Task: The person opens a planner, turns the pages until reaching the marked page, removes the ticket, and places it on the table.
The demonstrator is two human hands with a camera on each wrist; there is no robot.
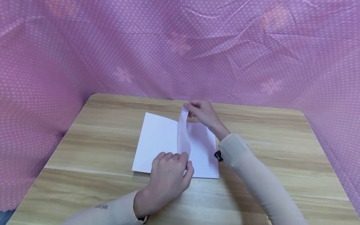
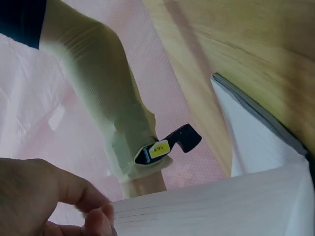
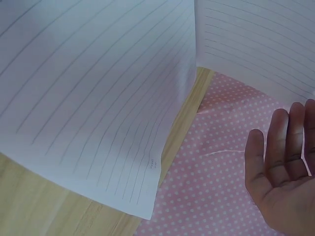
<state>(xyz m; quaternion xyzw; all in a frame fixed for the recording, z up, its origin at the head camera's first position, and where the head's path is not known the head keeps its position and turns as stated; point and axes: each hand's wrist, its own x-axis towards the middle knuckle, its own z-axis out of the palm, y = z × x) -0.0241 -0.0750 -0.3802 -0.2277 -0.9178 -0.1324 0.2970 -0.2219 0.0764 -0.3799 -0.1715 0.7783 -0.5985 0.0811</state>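
Note:
An open notebook [image 1: 158,139] lies on the wooden table, with a plain left side and a lined right side. One lined page [image 1: 183,132] stands raised from the fold between the two sides. My right hand [image 1: 204,114] pinches that page's far corner; in the right wrist view its other fingers [image 3: 279,142] stretch out beside the paper. At the near end, my left hand [image 1: 171,175] holds the page's lower corner, back of the hand upward. The left wrist view shows its thumb and finger pinching the sheet's edge [image 2: 197,196].
Around the notebook spreads the wood-grain table [image 1: 281,156]. A pink dotted cloth [image 1: 180,56] hangs behind and along both sides of it. Black straps with small devices [image 1: 218,156] sit at the wrists over beige sleeves [image 1: 253,172].

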